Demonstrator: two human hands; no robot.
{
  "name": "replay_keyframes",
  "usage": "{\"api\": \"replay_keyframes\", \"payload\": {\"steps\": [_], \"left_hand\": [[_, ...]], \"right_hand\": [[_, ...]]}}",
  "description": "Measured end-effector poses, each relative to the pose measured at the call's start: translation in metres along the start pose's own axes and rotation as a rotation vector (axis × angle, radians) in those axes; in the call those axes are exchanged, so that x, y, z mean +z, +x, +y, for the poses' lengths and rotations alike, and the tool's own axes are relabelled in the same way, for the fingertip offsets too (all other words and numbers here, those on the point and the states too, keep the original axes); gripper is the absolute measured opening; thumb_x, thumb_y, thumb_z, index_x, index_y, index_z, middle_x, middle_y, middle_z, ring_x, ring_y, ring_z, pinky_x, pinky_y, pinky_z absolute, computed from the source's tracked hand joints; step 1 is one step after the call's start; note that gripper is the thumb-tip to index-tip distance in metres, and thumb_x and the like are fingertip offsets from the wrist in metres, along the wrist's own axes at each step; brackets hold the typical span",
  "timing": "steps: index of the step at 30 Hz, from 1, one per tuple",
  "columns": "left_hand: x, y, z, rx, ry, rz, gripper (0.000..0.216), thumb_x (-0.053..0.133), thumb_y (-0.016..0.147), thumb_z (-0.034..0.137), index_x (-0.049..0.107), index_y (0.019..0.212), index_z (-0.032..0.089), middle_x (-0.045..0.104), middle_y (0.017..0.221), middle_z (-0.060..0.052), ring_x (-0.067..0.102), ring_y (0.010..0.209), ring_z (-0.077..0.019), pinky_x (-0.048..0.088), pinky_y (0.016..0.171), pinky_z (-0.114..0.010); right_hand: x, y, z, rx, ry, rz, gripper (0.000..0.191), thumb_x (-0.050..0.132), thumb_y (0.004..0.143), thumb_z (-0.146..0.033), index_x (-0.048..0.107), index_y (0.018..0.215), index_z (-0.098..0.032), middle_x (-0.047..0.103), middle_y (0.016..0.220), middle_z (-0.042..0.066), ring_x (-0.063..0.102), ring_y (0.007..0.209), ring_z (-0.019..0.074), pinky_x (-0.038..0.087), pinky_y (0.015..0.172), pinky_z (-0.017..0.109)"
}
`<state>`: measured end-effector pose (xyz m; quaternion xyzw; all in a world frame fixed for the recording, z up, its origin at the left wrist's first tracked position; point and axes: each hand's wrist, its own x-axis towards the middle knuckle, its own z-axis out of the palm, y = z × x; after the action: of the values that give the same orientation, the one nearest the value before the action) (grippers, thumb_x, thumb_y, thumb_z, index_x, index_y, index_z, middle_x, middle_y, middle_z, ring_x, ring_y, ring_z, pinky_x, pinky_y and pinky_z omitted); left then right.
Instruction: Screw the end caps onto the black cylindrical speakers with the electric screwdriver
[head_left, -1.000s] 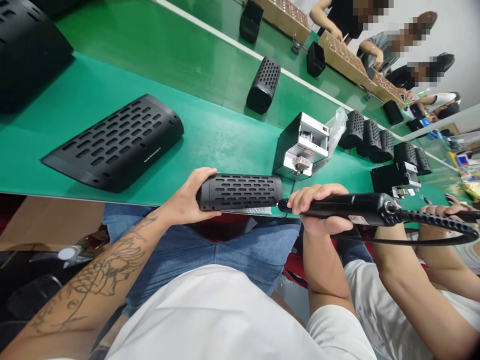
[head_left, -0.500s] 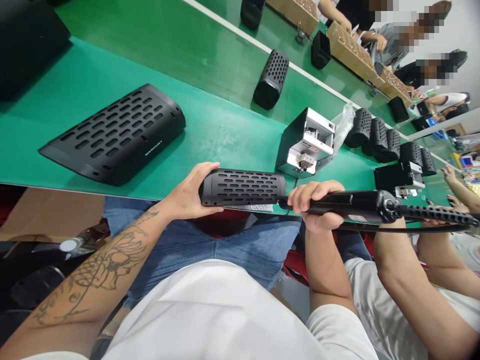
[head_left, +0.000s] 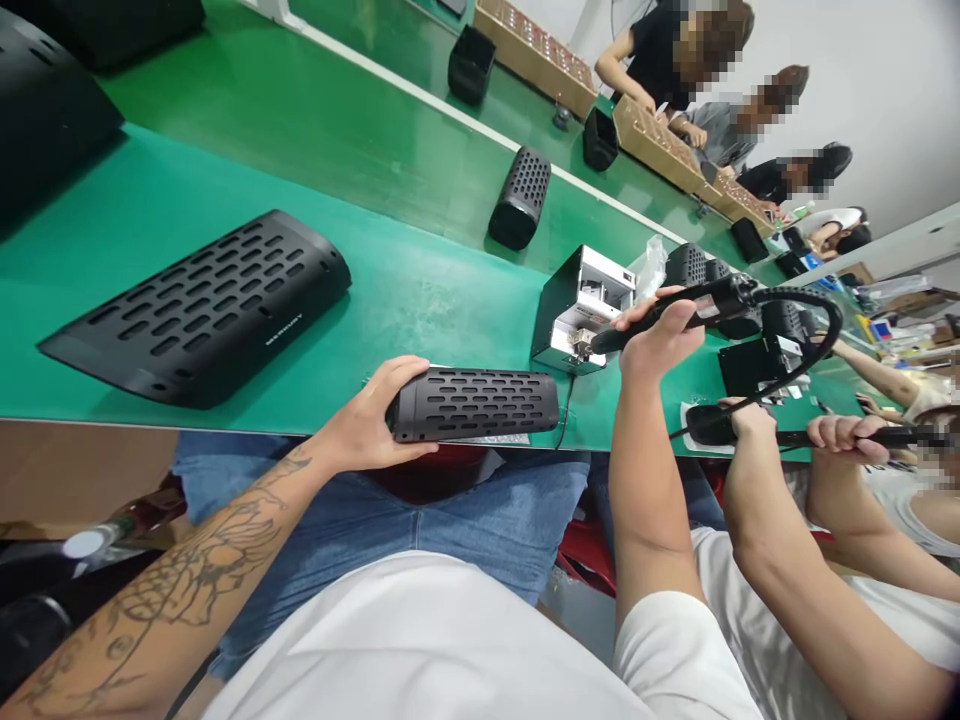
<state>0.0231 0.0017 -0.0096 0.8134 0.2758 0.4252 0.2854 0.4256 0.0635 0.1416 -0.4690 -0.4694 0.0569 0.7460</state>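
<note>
So the left hand (head_left: 371,425) is wrapped around the left end of a black perforated speaker tube (head_left: 474,403), fingers curled over the top and thumb underneath, holding it flat along the near edge of the green bench (head_left: 420,290). The right hand (head_left: 658,335) is closed around a black electric screwdriver (head_left: 675,312), up and to the right of the tube and well clear of it, with the tip poked at the front of a small screw feeder box (head_left: 581,308). Can't make out what's inside that box, too small. A cable (head_left: 806,345) loops off the back of the driver. Left of the tube lies a big flat slotted grille panel (head_left: 199,305), and farther back another tube speaker (head_left: 520,197) sits on the conveyor. Far right there's a row of more black speakers (head_left: 712,275), half hidden behind the driver. A co-worker's hands (head_left: 840,432) at the right hold another tool, partly cut off by the frame edge.
</note>
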Motion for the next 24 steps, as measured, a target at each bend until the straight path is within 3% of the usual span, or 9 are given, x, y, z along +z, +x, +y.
{"api": "replay_keyframes", "payload": {"steps": [4,9,14,17,21,24], "left_hand": [[0.000,-0.001,-0.001,-0.013,-0.002,-0.012,0.114,0.103,0.090,0.050,0.043,0.185,0.031,0.061,0.174,-0.020,0.064,0.161,-0.0464,0.057,0.136,-0.066],[0.001,0.000,-0.002,-0.018,-0.011,-0.011,0.112,0.102,0.091,0.053,0.044,0.184,0.030,0.061,0.173,-0.019,0.063,0.162,-0.0461,0.056,0.138,-0.067],[0.004,0.000,-0.002,-0.014,-0.031,-0.015,0.111,0.101,0.091,0.055,0.045,0.183,0.029,0.060,0.174,-0.020,0.062,0.163,-0.0454,0.055,0.139,-0.067],[0.004,0.001,-0.001,-0.002,-0.044,-0.010,0.112,0.102,0.091,0.053,0.044,0.184,0.029,0.059,0.174,-0.020,0.061,0.164,-0.0453,0.055,0.139,-0.065],[0.004,0.002,0.000,-0.005,-0.054,-0.013,0.114,0.104,0.089,0.051,0.044,0.184,0.029,0.059,0.174,-0.021,0.061,0.165,-0.0451,0.055,0.139,-0.063],[0.004,0.002,0.001,-0.014,-0.062,-0.017,0.115,0.105,0.087,0.050,0.045,0.183,0.029,0.059,0.174,-0.021,0.061,0.165,-0.0455,0.055,0.139,-0.063]], "right_hand": [[-0.004,-0.006,0.013,0.003,0.037,-0.017,0.065,0.064,0.098,-0.096,0.063,0.091,-0.031,0.053,0.054,-0.010,0.053,0.037,0.0169,0.048,0.040,0.033],[-0.010,-0.015,0.000,0.008,0.051,-0.048,0.066,0.068,0.097,-0.095,0.066,0.095,-0.030,0.056,0.055,-0.011,0.056,0.038,0.0170,0.053,0.041,0.032],[-0.010,-0.036,-0.054,0.036,0.148,-0.051,0.066,0.058,0.104,-0.094,0.067,0.101,-0.029,0.056,0.060,-0.010,0.057,0.041,0.0153,0.058,0.046,0.032],[-0.011,-0.062,-0.099,0.066,0.340,-0.216,0.071,0.050,0.104,-0.099,0.072,0.103,-0.031,0.058,0.059,-0.008,0.054,0.038,0.0158,0.056,0.044,0.033],[-0.003,-0.101,-0.135,0.085,0.452,-0.489,0.064,0.067,0.098,-0.096,0.077,0.107,-0.033,0.065,0.060,-0.005,0.056,0.039,0.0183,0.056,0.044,0.035],[0.011,-0.121,-0.136,0.122,0.451,-0.483,0.062,0.075,0.094,-0.094,0.078,0.105,-0.033,0.067,0.060,-0.006,0.058,0.038,0.0186,0.056,0.043,0.035]]}}
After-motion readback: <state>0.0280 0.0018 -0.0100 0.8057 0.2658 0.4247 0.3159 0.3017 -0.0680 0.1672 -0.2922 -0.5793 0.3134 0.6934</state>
